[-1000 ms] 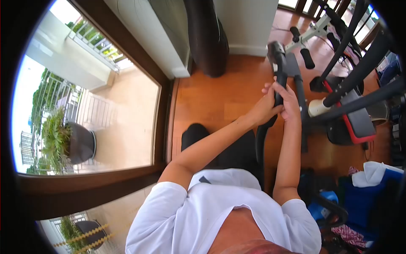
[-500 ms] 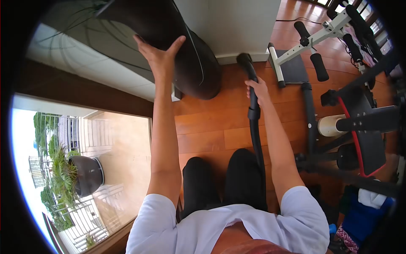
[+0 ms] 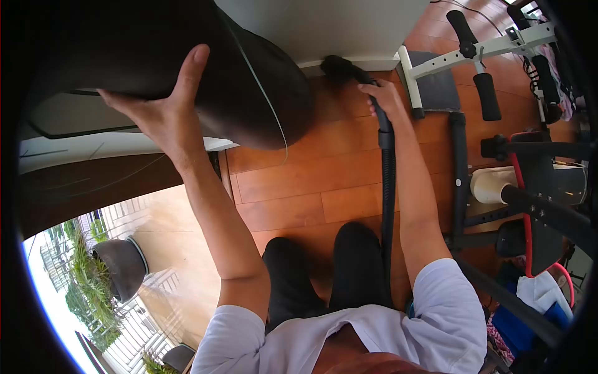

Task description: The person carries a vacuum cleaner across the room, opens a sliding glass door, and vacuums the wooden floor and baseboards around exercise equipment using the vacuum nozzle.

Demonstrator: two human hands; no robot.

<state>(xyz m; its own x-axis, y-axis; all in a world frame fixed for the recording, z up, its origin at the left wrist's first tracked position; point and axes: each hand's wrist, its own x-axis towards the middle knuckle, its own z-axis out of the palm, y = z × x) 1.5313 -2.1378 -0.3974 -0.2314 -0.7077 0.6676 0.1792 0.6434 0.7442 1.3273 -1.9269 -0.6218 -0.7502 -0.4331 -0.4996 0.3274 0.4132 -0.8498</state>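
My left hand is against the near side of a tall dark planter, thumb spread wide and some fingers hidden by its curve. The planter leans toward the left, and a thin pale strand hangs down its side. My right hand is wrapped round the black handle of a vacuum cleaner hose. At the handle's far end, a dark brush head, slightly blurred, is by the white baseboard, to the right of the planter's base.
Weight benches with a white frame and a red-edged pad stand on the right. Wooden floorboards lie between my knees and the wall. At left, a glass door shows a balcony with a potted plant. Clothes lie at lower right.
The planter and my left hand now appear larger and further left in view. The brush head has moved left along the baseboard, toward the planter's base, with my right hand still on the handle.
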